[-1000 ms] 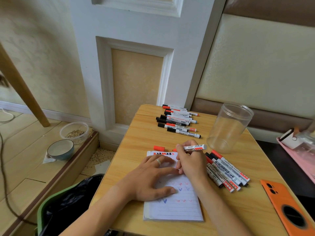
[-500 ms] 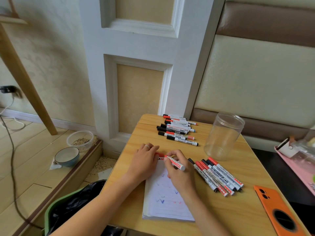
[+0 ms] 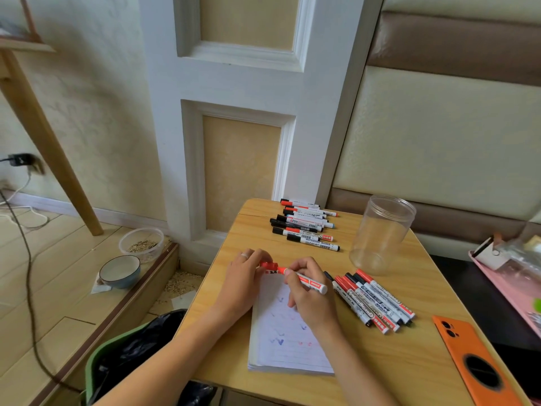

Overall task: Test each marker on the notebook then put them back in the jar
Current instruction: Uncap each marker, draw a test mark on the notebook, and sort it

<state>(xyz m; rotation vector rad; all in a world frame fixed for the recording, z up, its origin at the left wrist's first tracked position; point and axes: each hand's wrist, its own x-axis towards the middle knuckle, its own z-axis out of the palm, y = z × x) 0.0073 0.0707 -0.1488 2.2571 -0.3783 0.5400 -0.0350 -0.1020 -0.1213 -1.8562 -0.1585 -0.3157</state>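
A white lined notebook (image 3: 288,344) with red and blue check marks lies on the wooden table (image 3: 366,361). My right hand (image 3: 310,300) grips a red marker (image 3: 307,281) over the notebook's top edge, its tip pointing left. My left hand (image 3: 244,281) holds the red cap (image 3: 268,265) in its fingertips, right at the marker's tip. An empty clear plastic jar (image 3: 380,234) stands upright at the back right. One group of markers (image 3: 304,225) lies at the table's far edge. Another group (image 3: 374,301) lies right of the notebook.
An orange phone (image 3: 474,364) lies at the table's near right corner. A pink tray (image 3: 512,285) with small items is to the right. A green bin with a black bag (image 3: 126,358) stands left of the table. Two bowls (image 3: 128,262) sit on the floor.
My left hand lifted off the page and picked up the red cap. My right hand turned the marker tip toward the cap. The camera view tilted upward.
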